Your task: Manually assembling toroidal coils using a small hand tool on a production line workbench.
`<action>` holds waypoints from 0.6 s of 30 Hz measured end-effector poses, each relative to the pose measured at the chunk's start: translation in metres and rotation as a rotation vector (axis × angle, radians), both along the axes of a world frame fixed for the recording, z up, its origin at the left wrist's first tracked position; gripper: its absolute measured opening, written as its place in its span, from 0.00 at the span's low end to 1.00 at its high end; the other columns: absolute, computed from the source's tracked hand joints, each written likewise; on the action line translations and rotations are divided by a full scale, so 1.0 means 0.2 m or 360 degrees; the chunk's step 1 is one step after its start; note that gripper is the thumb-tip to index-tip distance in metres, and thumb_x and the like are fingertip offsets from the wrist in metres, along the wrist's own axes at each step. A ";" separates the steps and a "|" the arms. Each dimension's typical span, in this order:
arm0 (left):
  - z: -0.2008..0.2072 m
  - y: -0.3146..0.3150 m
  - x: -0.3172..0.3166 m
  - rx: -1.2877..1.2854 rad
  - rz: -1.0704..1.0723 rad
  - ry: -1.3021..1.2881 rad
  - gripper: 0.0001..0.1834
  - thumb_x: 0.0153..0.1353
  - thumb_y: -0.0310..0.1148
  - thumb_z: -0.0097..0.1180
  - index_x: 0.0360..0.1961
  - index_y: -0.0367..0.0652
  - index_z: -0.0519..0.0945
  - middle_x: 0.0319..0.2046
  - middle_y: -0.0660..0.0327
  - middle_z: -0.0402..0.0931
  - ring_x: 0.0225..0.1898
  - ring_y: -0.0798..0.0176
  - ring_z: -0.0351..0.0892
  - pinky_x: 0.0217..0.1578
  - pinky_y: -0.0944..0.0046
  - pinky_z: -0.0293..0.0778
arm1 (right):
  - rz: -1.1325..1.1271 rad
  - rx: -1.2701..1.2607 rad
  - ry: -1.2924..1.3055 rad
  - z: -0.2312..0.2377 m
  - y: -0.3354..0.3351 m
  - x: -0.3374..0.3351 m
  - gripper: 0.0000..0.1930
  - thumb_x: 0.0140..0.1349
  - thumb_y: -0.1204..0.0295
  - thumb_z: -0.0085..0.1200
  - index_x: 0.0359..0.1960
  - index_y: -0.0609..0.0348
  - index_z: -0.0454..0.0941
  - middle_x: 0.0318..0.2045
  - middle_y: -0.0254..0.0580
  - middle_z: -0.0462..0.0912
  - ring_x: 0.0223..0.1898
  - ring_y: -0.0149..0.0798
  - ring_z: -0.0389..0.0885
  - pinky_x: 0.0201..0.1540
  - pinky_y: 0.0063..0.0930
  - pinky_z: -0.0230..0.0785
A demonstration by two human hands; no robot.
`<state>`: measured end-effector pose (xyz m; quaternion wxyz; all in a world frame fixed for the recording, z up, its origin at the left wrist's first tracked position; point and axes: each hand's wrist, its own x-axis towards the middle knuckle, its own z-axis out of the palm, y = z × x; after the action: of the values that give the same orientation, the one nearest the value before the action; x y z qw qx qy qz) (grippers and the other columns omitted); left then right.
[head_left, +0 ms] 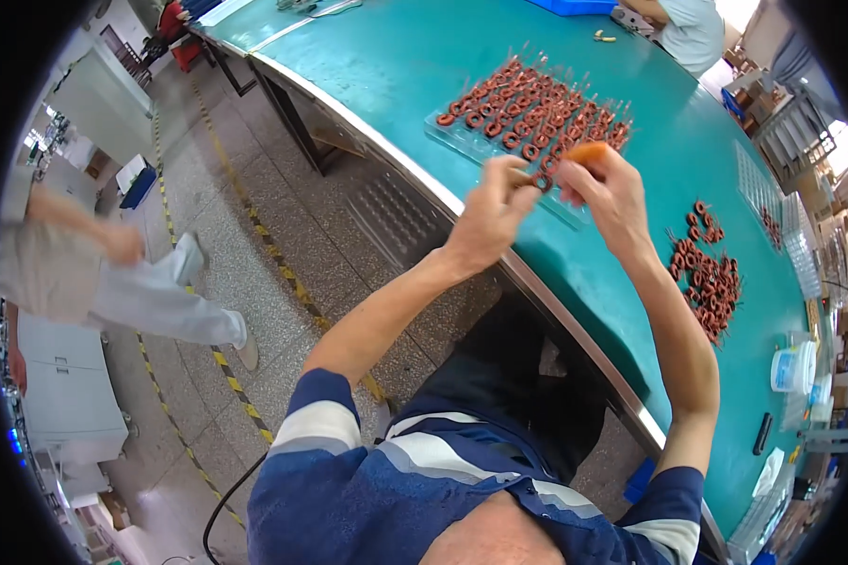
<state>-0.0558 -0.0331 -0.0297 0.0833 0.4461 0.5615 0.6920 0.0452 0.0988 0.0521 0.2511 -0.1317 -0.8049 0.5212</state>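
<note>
Above the near edge of a clear plastic tray (443,135), my two hands meet at chest height. My left hand (485,217) is closed, with thumb and forefinger pinching a reddish-brown ring coil (542,181). My right hand (612,198) is closed too, its fingertips at the same coil. An orange piece (589,153) shows at its fingers; whether it is a finger cover or a small tool I cannot tell. Behind my hands, rows of similar ring coils (537,108) with upright wire leads fill the tray.
Right of my arm lies a loose heap of ring coils (711,287) on the green table (386,66). Beyond are a clear tray (758,188), a white tub (793,367) and a black object (761,433). One person (94,254) walks at left; another (688,33) sits across the table.
</note>
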 end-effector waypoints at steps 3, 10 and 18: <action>-0.06 -0.12 -0.15 -0.0019 0.0438 0.0030 0.14 0.67 0.31 0.49 0.49 0.36 0.64 0.31 0.56 0.75 0.31 0.63 0.76 0.33 0.63 0.72 | -0.0007 0.0056 0.0042 -0.07 0.04 -0.38 0.10 0.59 0.69 0.54 0.35 0.65 0.77 0.23 0.37 0.80 0.24 0.26 0.77 0.26 0.20 0.68; -0.22 -0.05 -0.24 -0.0043 0.0677 0.0810 0.08 0.60 0.20 0.48 0.41 0.37 0.71 0.34 0.51 0.72 0.35 0.45 0.75 0.35 0.55 0.71 | -0.0159 0.0431 -0.0106 -0.30 0.09 -0.79 0.10 0.58 0.71 0.55 0.36 0.67 0.79 0.22 0.41 0.83 0.22 0.29 0.81 0.27 0.23 0.74; -0.29 -0.14 -0.29 -0.0128 0.0696 0.0750 0.07 0.61 0.19 0.47 0.40 0.36 0.73 0.36 0.52 0.73 0.35 0.53 0.74 0.37 0.60 0.71 | -0.0310 0.0796 -0.0116 -0.18 0.24 -0.33 0.18 0.58 0.65 0.60 0.46 0.64 0.75 0.33 0.50 0.83 0.35 0.45 0.83 0.38 0.35 0.73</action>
<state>-0.1137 -0.0616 -0.0868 -0.1821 0.4591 0.6747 0.5486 -0.0202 0.1458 0.0158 0.2955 -0.1610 -0.9008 0.2745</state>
